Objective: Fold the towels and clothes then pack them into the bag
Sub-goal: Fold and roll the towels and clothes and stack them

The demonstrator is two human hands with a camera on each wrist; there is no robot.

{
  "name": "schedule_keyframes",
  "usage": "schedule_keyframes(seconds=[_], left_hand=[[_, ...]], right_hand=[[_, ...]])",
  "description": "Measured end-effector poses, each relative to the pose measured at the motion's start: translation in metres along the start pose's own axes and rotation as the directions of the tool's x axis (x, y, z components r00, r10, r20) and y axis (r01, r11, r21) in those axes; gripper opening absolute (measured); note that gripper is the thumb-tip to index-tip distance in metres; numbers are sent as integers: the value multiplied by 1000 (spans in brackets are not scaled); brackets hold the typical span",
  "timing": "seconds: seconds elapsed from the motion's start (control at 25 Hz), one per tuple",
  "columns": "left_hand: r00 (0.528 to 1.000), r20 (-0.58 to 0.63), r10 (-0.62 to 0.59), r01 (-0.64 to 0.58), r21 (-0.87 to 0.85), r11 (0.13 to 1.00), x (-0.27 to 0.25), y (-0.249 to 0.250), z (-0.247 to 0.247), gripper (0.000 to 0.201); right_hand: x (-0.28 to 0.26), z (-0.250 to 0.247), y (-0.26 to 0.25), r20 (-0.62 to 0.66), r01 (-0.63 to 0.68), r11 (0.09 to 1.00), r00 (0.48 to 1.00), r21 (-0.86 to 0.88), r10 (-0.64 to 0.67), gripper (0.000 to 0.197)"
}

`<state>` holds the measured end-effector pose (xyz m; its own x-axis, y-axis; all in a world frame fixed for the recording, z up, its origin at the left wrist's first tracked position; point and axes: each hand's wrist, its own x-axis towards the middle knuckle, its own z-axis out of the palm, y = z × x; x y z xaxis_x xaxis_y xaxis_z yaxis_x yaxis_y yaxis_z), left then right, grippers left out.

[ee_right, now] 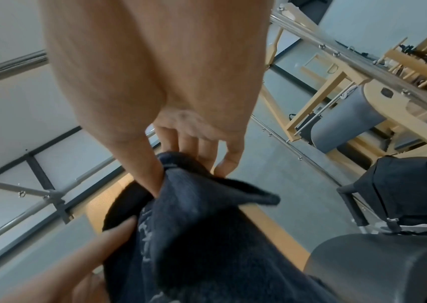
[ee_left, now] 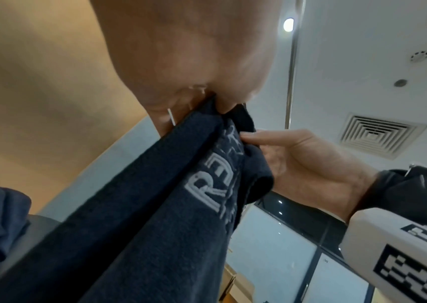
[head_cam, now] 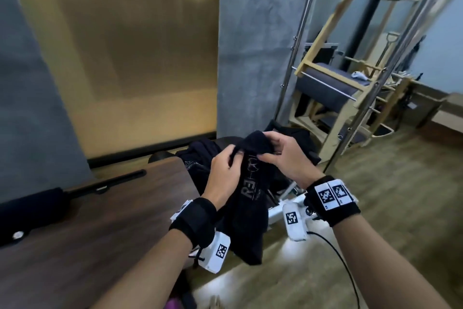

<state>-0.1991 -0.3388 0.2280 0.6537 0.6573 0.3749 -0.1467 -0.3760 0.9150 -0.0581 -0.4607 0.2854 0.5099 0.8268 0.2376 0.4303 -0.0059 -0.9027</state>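
A dark navy towel [head_cam: 248,198] with pale embroidered lettering hangs in the air in front of me, its lower end dangling past the table corner. My left hand [head_cam: 225,168] pinches its upper edge from the left. My right hand [head_cam: 278,156] pinches the top of the same towel from the right. In the left wrist view the towel [ee_left: 155,215] runs down from my left fingers, and the right hand [ee_left: 298,164] holds its far fold. The right wrist view shows the towel [ee_right: 194,235] bunched under my right thumb. More dark clothes [head_cam: 198,158] lie piled behind the towel.
A dark wooden table [head_cam: 82,241] fills the lower left, with a black bag-like item [head_cam: 32,211] and a black rod [head_cam: 112,181] on it. Wooden exercise equipment [head_cam: 350,78] with metal poles stands at the right. A black cable [head_cam: 335,256] trails over the floor.
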Motion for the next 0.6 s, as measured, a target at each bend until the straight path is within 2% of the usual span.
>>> schedule_keyframes(seconds=[0.08, 0.12, 0.24, 0.32, 0.44, 0.6], left_hand=[[1000, 6, -8, 8, 33, 999, -29, 9, -9, 13], [1000, -1, 3, -3, 46, 999, -42, 13, -14, 9], [989, 27, 143, -146, 141, 979, -65, 26, -34, 30], [975, 13, 224, -223, 165, 961, -76, 32, -54, 28], [975, -86, 206, -187, 195, 963, -89, 36, -91, 23], [982, -154, 106, -71, 218, 973, -111, 35, -138, 16]], right_hand=[[-23, 9, -9, -66, 11, 996, 998, -90, -17, 26], [-32, 15, -16, -41, 31, 991, 998, -132, -37, 19], [-47, 40, -31, 104, 117, 967, 990, -226, -95, 16], [-51, 54, -42, 114, 102, 975, 990, -195, -81, 10], [-53, 64, -52, 94, 73, 989, 994, -130, -61, 13], [-54, 70, -64, 92, 79, 982, 994, -174, -64, 12]])
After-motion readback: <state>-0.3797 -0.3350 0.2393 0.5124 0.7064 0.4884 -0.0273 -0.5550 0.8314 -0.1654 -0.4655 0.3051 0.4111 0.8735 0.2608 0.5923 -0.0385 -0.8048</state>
